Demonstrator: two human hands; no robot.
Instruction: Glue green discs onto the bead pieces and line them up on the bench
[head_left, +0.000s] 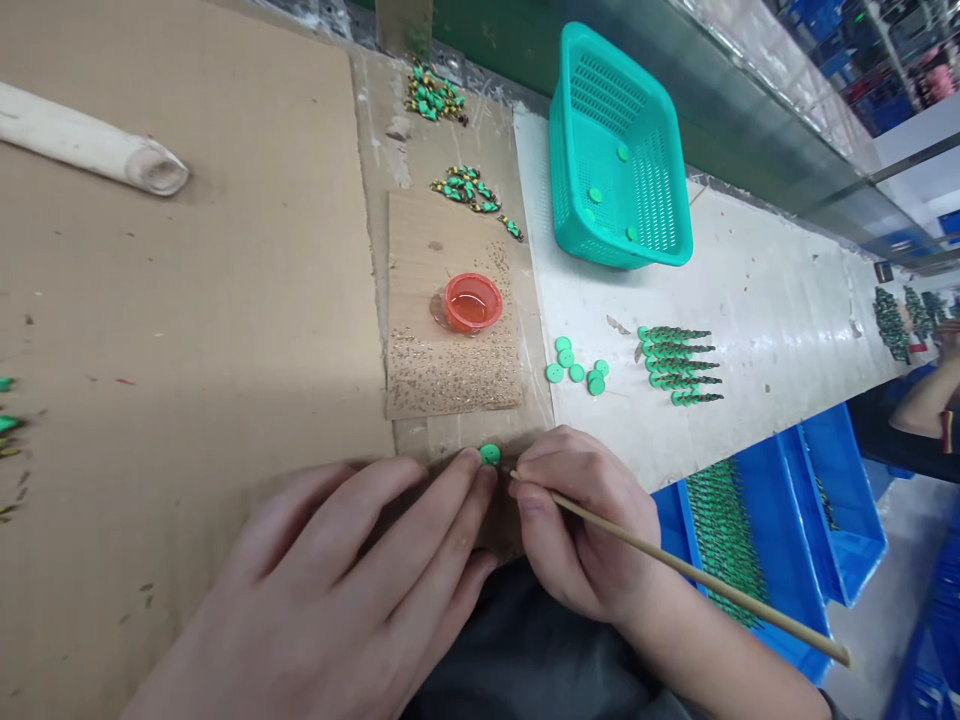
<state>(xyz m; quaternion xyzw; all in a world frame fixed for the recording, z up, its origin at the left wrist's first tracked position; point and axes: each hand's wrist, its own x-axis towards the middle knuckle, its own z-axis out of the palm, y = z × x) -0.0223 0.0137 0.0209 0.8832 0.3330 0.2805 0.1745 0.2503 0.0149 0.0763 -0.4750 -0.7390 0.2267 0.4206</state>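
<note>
My left hand is stretched over the cardboard edge, its fingertips pressed against the left and lower rim of a small green disc with tiny holes. The thumb sits lower, apart from the disc. My right hand pinches a thin wooden stick close to its working end, and its tip is just right of the disc. The long end slants down to the right. Beyond the hands, a small red cup of liquid stands on a cardboard square dotted with brownish specks.
Loose green discs lie right of the cardboard, near rows of green-based twisted pieces. A turquoise basket holds a few discs. Small green-yellow pieces are heaped behind. Blue bins stand lower right; another person's arm is at far right.
</note>
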